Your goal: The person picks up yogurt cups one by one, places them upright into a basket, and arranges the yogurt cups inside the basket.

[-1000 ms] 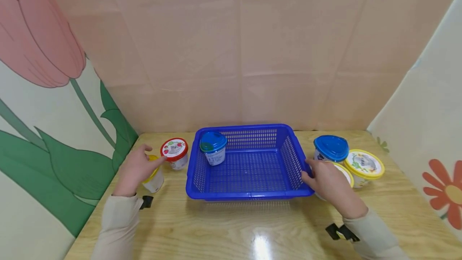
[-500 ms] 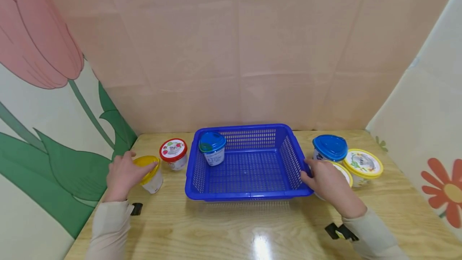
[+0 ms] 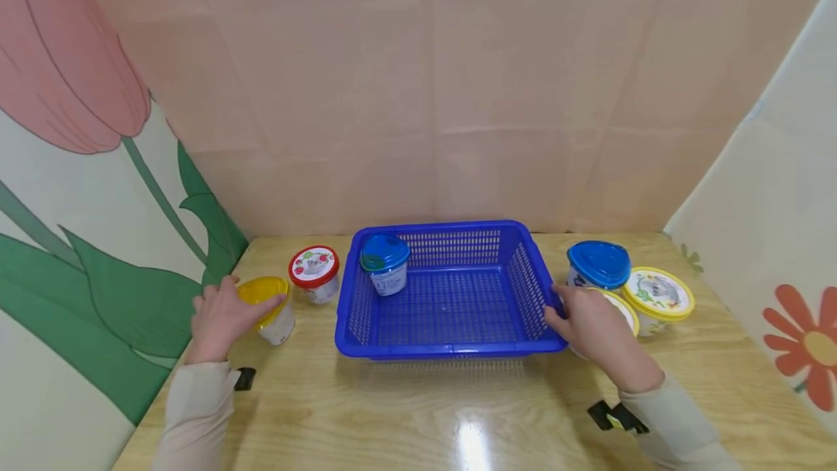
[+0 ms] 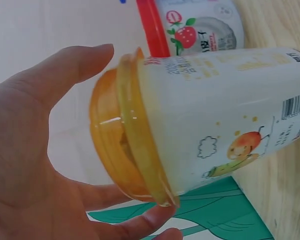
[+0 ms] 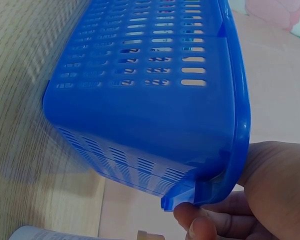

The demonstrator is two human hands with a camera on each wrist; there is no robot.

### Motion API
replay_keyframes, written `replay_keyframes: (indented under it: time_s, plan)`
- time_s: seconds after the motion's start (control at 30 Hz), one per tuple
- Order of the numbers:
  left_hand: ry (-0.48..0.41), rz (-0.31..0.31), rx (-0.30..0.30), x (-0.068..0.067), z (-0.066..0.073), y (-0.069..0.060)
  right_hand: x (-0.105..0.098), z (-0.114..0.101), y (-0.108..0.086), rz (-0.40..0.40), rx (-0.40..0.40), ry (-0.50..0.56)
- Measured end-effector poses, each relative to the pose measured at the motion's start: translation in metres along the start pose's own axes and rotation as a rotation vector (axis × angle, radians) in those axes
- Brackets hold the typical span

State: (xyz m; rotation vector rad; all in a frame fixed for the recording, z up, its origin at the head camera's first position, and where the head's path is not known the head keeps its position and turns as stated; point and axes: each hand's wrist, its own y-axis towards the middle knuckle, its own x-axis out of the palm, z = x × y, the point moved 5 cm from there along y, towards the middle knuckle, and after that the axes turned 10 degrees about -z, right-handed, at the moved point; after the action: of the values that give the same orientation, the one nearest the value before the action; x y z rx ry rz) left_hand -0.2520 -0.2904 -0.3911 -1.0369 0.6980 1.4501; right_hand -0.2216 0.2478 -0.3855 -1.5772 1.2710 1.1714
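My left hand (image 3: 221, 317) is spread around the yellow lid of a white cup (image 3: 277, 325) on the table's left side. In the left wrist view the thumb stands apart from the lid of this cup (image 4: 215, 120), while the fingertips reach its other side; whether they touch it is hard to tell. My right hand (image 3: 591, 325) grips the right rim of a blue plastic basket (image 3: 451, 349). The right wrist view shows curled fingers under the rim of the basket (image 5: 140, 115). A cup with a blue lid (image 3: 386, 267) stands inside, at the basket's left.
A red-lidded cup (image 3: 315, 273) stands between the yellow-lidded cup and the basket. To the basket's right are a blue-lidded tub (image 3: 599, 264) and a yellow-lidded tub (image 3: 659, 295); another yellow-rimmed tub (image 3: 626, 311) is partly behind my right hand. A draped wall (image 3: 431, 93) closes off the back.
My left hand has shifted left and slightly down, from over the yellow-lidded cup to around its lid's left side. My right hand and the basket have stayed in place.
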Motion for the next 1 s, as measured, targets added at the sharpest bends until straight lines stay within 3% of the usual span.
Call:
replay_keyframes:
  time_s: [0.27, 1.0]
  plan:
    - [-0.028, -0.028, -0.006, 0.0038, -0.003, 0.0025, -0.0016, -0.002, 0.0, 0.004, 0.002, 0.008]
    - [-0.04, -0.02, -0.009, 0.0069, -0.0037, 0.0022, 0.0015, -0.001, -0.001, -0.018, 0.029, 0.015]
